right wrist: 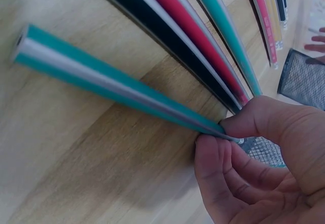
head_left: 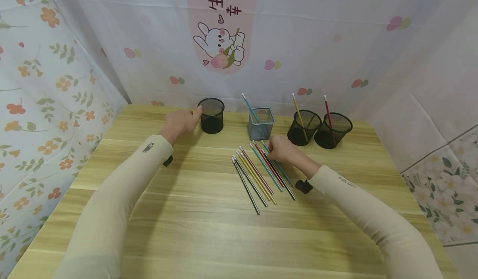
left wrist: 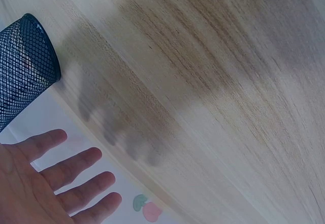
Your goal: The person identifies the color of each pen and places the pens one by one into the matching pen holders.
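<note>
Head view: a person in cream sleeves works with both hands over a light wood-grained tabletop (head_left: 186, 233). The left hand (head_left: 183, 120) is at the side of a round black wire-mesh cup (head_left: 212, 120). Its four fingers are straight and spread in the left wrist view, wrapped around nothing; from where I stand, I can't tell whether the thumb side touches the cup.

The right hand (head_left: 282, 148) is nearly closed, thumb and fingertips pinching a slim teal pencil with pale stripes (right wrist: 117, 89) by its eraser end. The pencil's other end points back toward the person; I can't tell whether it touches the tabletop.

Just left of the right hand, loose pencils lie in a slanted row: a black pencil (right wrist: 157, 36), a red pencil (right wrist: 190, 28) and a teal one (right wrist: 226, 28), then another red one (head_left: 256, 171), two yellow ones (head_left: 259, 179) and two black ones (head_left: 245, 185).

Just beyond the right hand stands a square grey mesh holder (head_left: 260, 130) with a teal pencil leaning in it. Farther to that hand's right, two more round black mesh cups (head_left: 296, 134) stand side by side, one holding a yellow pencil (head_left: 297, 110), the other a red one (head_left: 328, 112).
</note>
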The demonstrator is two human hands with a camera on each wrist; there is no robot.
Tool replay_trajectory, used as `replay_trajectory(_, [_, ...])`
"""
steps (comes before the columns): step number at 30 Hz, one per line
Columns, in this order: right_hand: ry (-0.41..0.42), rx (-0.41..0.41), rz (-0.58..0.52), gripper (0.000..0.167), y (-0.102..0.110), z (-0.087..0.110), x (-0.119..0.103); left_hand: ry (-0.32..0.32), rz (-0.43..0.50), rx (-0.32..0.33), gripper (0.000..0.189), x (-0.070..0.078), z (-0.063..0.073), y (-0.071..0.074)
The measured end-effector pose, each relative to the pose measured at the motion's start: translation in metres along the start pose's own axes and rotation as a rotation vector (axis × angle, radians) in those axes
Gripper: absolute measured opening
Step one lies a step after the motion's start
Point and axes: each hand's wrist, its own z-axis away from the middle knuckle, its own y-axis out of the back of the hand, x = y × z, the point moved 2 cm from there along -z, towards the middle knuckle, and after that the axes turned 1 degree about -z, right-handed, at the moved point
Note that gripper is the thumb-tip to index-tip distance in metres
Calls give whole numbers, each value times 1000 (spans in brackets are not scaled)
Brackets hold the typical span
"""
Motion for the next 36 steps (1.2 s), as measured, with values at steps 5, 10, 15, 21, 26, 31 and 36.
replay_trajectory(5, [15, 5, -25, 47, 0, 1, 1, -2, -6, 1, 98, 0, 1, 0])
replay_trajectory(10, [6, -4, -31, 50, -1, 1, 2, -2, -11, 3, 96, 1, 1, 0])
replay_trajectory(15, [-1, 11, -30, 48, 0, 2, 3, -4, -12, 14, 96, 0, 1, 0])
replay_trajectory(21, [2, 27, -72, 42, 3, 3, 5, -3, -15, 20, 98, -1, 0, 0])
replay_trajectory(26, [-3, 31, -76, 27, 5, 6, 6, 0, -14, 12, 100, 0, 0, 0])
replay_trajectory(31, [-31, 28, -90, 14, 8, 9, 5, -2, -13, 12, 99, 1, 1, 1])
replay_trajectory(36, [-40, 29, -85, 10, 11, 11, 6, -4, -15, 15, 98, 1, 2, 2])
